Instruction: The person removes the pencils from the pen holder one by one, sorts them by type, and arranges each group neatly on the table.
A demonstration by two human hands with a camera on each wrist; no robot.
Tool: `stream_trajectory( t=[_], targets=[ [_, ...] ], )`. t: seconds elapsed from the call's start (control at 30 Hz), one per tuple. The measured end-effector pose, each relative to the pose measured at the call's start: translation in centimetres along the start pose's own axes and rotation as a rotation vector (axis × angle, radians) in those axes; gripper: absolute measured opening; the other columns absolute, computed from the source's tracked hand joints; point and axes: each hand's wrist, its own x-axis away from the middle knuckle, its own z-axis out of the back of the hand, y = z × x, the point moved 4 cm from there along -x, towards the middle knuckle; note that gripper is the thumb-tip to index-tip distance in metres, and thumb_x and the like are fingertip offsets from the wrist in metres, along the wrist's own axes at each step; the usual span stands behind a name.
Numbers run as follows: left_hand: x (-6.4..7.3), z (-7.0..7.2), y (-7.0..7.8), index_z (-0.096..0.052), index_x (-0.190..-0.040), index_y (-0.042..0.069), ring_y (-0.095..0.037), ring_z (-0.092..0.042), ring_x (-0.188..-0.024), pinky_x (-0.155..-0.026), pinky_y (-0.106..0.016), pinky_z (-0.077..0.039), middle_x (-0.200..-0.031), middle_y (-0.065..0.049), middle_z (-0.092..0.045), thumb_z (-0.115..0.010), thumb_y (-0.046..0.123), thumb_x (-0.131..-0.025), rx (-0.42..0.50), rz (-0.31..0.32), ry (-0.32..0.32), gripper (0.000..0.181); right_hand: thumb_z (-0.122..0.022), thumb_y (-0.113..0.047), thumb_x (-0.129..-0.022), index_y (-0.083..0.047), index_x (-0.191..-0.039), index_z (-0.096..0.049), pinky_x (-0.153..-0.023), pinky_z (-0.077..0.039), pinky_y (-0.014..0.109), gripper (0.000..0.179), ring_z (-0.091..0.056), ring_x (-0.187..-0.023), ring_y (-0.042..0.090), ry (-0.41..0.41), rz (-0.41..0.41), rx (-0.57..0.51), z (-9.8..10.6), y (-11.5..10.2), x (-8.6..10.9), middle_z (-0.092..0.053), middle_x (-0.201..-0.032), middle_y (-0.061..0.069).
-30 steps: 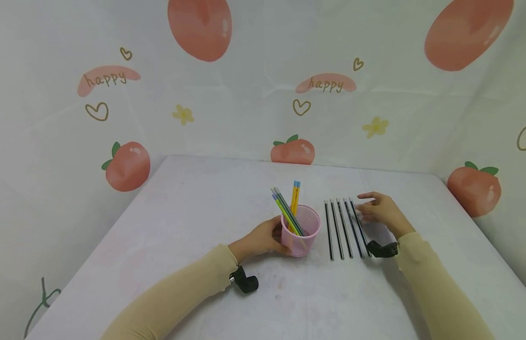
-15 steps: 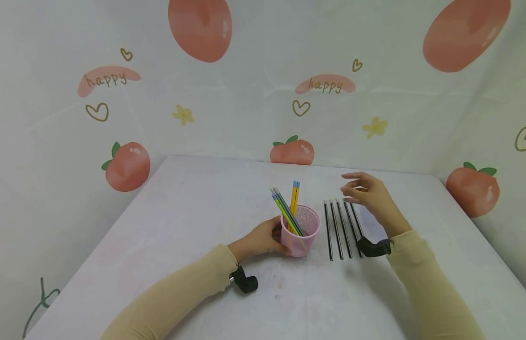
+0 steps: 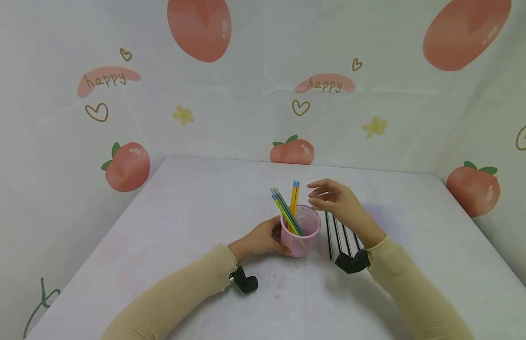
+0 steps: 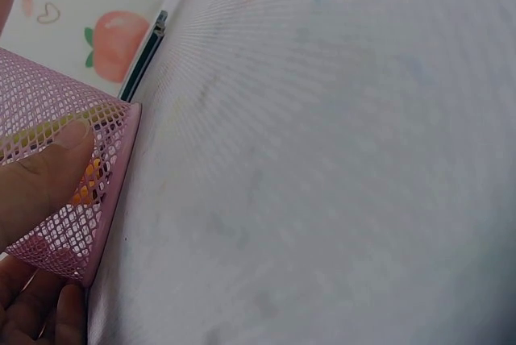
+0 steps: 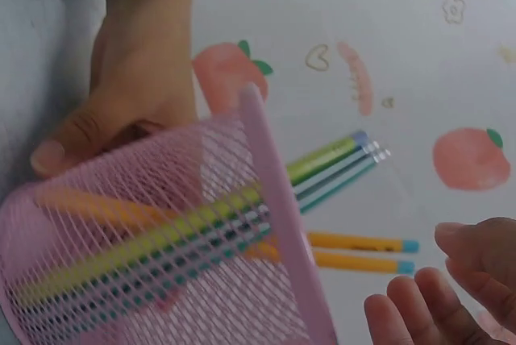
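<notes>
My left hand [image 3: 260,239] grips a pink mesh pencil cup [image 3: 297,246] that stands upright on the table. In the left wrist view its thumb [image 4: 48,180] presses on the mesh, with fingers round the other side. Two yellow pencils [image 3: 295,193] with blue ends lean in the cup beside a lime-green pencil [image 3: 281,205] and darker green pencils [image 5: 334,184]. Just right of their tops hovers my right hand [image 3: 341,203], fingers loosely bent and nothing between them. It is apart from the yellow pencils in the right wrist view. Below it lie several black pencils [image 3: 329,238] in a row.
A pale cloth covers the table [image 3: 194,198] and a printed fruit backdrop [image 3: 245,94] rises behind it. Black wrist cameras sit on both wrists; the right one [image 3: 352,262] hides the lower ends of some black pencils.
My right hand has risen from the right side of the black pencils and moved left over them to beside the cup. The left hand and the cup have stayed put.
</notes>
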Motion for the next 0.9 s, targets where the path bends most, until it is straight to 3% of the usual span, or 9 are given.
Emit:
stream_trajectory(
  t=[0.27, 0.6, 0.9],
  targets=[
    [0.0, 0.1, 0.0, -0.039, -0.143, 0.005, -0.021, -0.056, -0.122, -0.106, -0.037, -0.046, -0.134, -0.008, -0.057, -0.082, 0.008, -0.074, -0.003, -0.005, -0.008, 0.081, -0.069, -0.015, -0.089, -0.009, -0.122, -0.061, -0.081, -0.055, 0.032, 0.035, -0.064, -0.105, 0.028, -0.048, 0.020, 0.083, -2.1, -0.2, -0.2, -0.065, -0.109, 0.012],
    [0.0, 0.1, 0.0, -0.039, -0.143, 0.006, -0.020, -0.055, -0.123, -0.106, -0.037, -0.045, -0.134, -0.008, -0.057, -0.082, 0.006, -0.074, 0.010, -0.018, -0.007, 0.082, -0.071, -0.017, -0.088, -0.012, -0.120, -0.064, -0.083, -0.056, 0.033, 0.033, -0.066, -0.100, 0.022, -0.095, 0.013, 0.138, -3.4, -0.3, -0.6, -0.067, -0.106, 0.006],
    [-0.1, 0.1, -0.3, -0.040, -0.142, 0.006, -0.020, -0.055, -0.123, -0.106, -0.036, -0.045, -0.133, -0.007, -0.057, -0.082, 0.007, -0.074, 0.017, -0.019, -0.010, 0.080, -0.070, -0.014, -0.089, -0.006, -0.121, -0.064, -0.078, -0.056, 0.033, 0.033, -0.067, -0.095, 0.023, -0.135, 0.003, 0.240, -3.9, -0.3, -1.0, -0.067, -0.101, 0.006]
  ],
)
